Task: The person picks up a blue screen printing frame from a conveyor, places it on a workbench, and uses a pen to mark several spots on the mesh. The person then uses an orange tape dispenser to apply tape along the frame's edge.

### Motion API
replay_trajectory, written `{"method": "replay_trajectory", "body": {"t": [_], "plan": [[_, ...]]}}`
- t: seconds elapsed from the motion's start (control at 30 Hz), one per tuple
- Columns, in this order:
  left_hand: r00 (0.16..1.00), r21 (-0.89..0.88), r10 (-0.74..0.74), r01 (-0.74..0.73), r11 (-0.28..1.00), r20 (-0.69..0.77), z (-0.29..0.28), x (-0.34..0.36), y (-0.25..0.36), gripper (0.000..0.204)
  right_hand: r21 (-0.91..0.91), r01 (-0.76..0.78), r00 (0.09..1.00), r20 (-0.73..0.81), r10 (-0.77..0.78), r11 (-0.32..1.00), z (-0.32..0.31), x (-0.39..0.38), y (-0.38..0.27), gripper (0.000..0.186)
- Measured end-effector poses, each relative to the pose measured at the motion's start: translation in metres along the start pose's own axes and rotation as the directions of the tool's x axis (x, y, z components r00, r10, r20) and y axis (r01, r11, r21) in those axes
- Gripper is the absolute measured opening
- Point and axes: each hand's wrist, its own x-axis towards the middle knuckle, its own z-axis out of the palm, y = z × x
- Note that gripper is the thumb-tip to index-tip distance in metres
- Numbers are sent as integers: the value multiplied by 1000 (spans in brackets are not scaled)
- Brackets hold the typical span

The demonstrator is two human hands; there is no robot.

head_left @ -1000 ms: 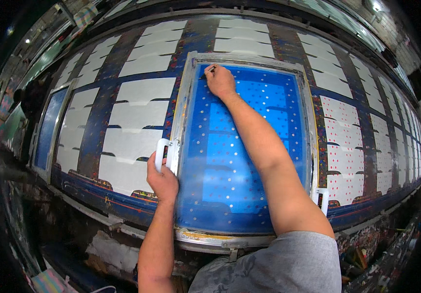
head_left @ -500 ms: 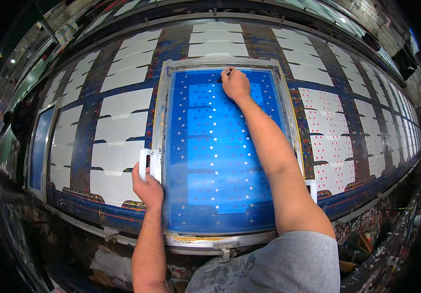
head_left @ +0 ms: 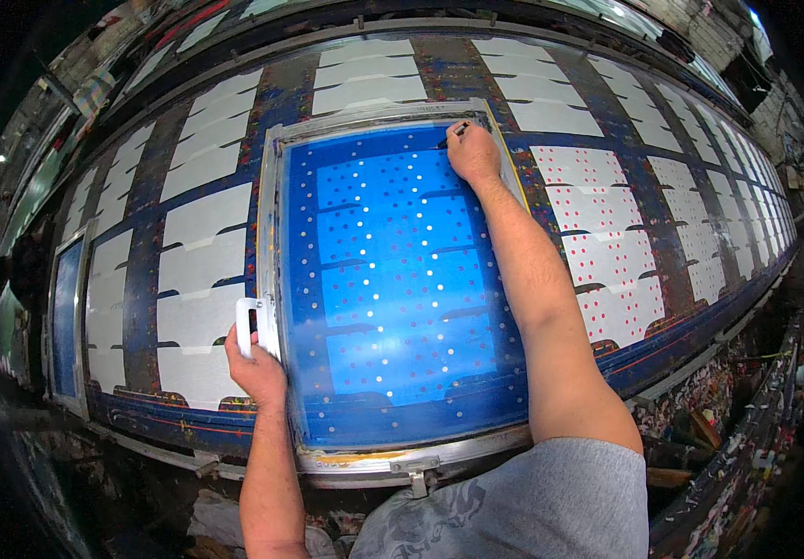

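A framed screen with translucent blue mesh (head_left: 402,326), spotted with pale dots, lies over white pieces on the long table. My left hand (head_left: 254,368) grips a white handle (head_left: 254,305) on the frame's left side. Near the mesh's top right corner, my right hand (head_left: 474,152) is closed around a small black pen-like tool (head_left: 442,143), pointing down at the mesh; whether its tip touches is too small to tell. White cut pieces (head_left: 206,307) lie in rows around the screen, and those just to its right (head_left: 607,261) carry red dots.
A second blue screen (head_left: 68,317) stands at the table's far left, beside a dark shape I cannot make out. A metal rail (head_left: 206,461) runs along the near edge. Cluttered, paint-stained material (head_left: 700,433) lies below at the lower right, and another long table shows beyond.
My right hand has moved rightward across the top of the mesh, from left corner toward right corner, still holding the black tool. The whole view has shifted; my left hand stays on the handle.
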Motion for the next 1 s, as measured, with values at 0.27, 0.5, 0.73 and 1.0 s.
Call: {"method": "replay_trajectory", "body": {"t": [0.27, 0.5, 0.73, 1.0], "plan": [[999, 45, 36, -36, 998, -1, -2, -1, 5, 50, -193, -117, 991, 37, 126, 974, -46, 2, 13, 37], [1000, 16, 23, -23, 1000, 8, 1, 0, 7, 52, -188, -97, 995, -17, 96, 977, -42, 4, 30, 38], [998, -12, 58, -59, 998, -29, 0, -1, 3, 50, 289, 161, 987, -40, -156, 944, -14, -25, 11, 22], [998, -81, -60, 62, 995, 30, -1, 0, 0, 54, 694, -29, 953, 237, -190, 720, 11, -105, -81, 27]]}}
